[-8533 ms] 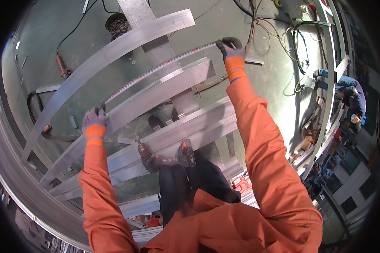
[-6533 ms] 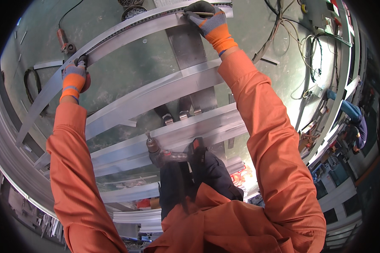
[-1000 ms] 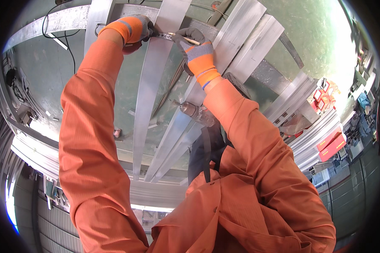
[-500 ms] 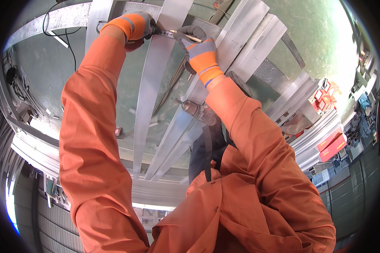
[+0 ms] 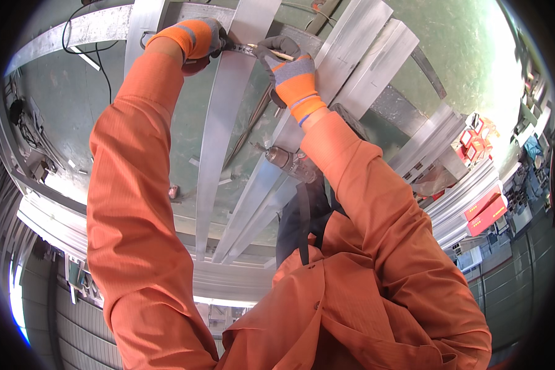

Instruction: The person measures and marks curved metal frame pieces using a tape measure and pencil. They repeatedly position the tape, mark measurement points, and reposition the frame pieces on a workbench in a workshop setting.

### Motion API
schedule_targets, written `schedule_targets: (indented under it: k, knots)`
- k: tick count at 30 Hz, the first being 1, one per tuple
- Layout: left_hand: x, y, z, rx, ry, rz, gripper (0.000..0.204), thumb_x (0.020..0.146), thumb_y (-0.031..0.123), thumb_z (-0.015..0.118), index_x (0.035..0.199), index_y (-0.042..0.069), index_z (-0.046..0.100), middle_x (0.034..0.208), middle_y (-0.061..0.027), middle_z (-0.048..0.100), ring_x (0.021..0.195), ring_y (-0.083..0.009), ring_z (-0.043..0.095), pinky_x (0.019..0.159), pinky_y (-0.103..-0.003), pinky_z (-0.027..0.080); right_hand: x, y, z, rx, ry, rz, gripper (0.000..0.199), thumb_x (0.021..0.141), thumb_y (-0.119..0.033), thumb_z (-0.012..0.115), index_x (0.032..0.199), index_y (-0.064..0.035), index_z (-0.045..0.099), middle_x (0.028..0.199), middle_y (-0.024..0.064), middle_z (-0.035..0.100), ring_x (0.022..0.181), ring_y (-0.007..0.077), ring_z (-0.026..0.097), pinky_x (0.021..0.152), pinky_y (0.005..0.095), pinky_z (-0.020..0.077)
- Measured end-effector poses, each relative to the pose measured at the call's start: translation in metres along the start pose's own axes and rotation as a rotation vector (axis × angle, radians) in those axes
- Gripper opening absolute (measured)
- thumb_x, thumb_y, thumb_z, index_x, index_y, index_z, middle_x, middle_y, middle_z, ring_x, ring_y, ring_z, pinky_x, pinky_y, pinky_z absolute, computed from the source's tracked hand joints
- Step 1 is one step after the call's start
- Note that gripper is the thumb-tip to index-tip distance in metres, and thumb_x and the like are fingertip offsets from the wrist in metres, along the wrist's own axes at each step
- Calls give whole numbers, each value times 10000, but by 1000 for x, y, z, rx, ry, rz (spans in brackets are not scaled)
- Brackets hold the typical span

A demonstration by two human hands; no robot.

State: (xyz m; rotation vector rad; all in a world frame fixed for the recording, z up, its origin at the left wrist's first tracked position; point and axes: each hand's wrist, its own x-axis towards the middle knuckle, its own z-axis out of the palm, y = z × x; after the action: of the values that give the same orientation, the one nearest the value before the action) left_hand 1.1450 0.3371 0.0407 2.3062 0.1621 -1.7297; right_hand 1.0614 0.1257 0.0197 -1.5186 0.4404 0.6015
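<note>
My left hand (image 5: 197, 38), in a grey and orange glove, is closed at the far crossbar (image 5: 185, 12). From its fingers a short pale strip with dark marks, like the blade of a tape measure (image 5: 243, 49), lies across a silver metal profile (image 5: 226, 92). The tape's case is hidden or cannot be made out. My right hand (image 5: 290, 68), gloved alike, is closed around a light wooden pencil (image 5: 282, 55). The pencil's tip points left, at the strip's right end on the profile. Both arms reach far forward.
A power drill (image 5: 283, 159) lies on the profiles below my right wrist. Wider metal profiles (image 5: 376, 61) rest to the right. Black cable (image 5: 105, 74) hangs at the far left. Red boxes (image 5: 486, 213) and stacked profiles (image 5: 456, 209) are at the right.
Almost nothing differs. Both hands stay in place, with the pencil's tip still at the strip's end.
</note>
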Motion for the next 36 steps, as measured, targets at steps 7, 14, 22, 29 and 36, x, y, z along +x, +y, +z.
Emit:
schedule_targets:
  k: [7,14,22,29,36]
  knots:
    - [-2,1,0,-140,-27,-62,303,1013,173,555,1271,99,696,914,-45,740,761,-204,674,757,-373,556,5,5,-2,-100,14,-97,117,884,-174,780,946,-87,734,777,-14,692,695,80,597,636,266,494]
    - [-7,4,-5,-11,3,52,280,985,164,567,1185,82,745,905,-47,742,781,-210,682,769,-373,557,0,-9,-1,-72,33,-42,93,875,-141,774,936,-89,728,775,-26,680,677,72,581,623,262,484]
    - [-69,17,-18,-115,-21,105,288,972,337,642,1061,85,748,910,-73,739,740,-211,709,720,-367,589,-3,-38,-28,76,43,-12,153,937,-50,705,1081,-5,685,885,52,706,700,70,591,601,221,477]
    - [-80,-107,-30,-158,187,-73,299,981,324,636,1081,74,766,837,-99,721,664,-239,668,755,-375,563,-2,-48,-33,255,-40,-83,238,947,-131,753,1112,9,654,1033,145,743,861,112,669,673,227,544]
    - [-65,-173,-60,-89,260,-176,281,950,166,626,1201,123,744,964,-84,751,814,-250,699,806,-382,560,-2,-65,29,245,-98,-22,162,926,0,696,1083,17,662,968,110,734,720,64,600,604,186,460]
